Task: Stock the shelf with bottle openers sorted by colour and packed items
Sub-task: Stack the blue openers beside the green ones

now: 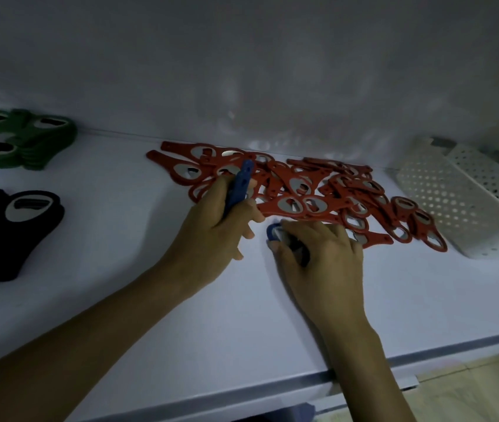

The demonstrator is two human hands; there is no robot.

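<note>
A heap of several red bottle openers (309, 193) lies across the middle of the white shelf (120, 269). My left hand (217, 236) grips a blue bottle opener (240, 184), whose handle sticks up toward the red heap. My right hand (318, 257) lies on the shelf just below the heap, its fingers curled round a second blue bottle opener (273, 231); only that opener's round head shows. Green bottle openers (19, 141) are stacked at the far left back, and black bottle openers (10, 226) lie in front of them.
A white perforated basket (455, 205) lies tipped on its side at the right, touching the red heap's end. The shelf's back wall (242, 71) rises right behind the heap. The front edge (242, 394) runs below my forearms.
</note>
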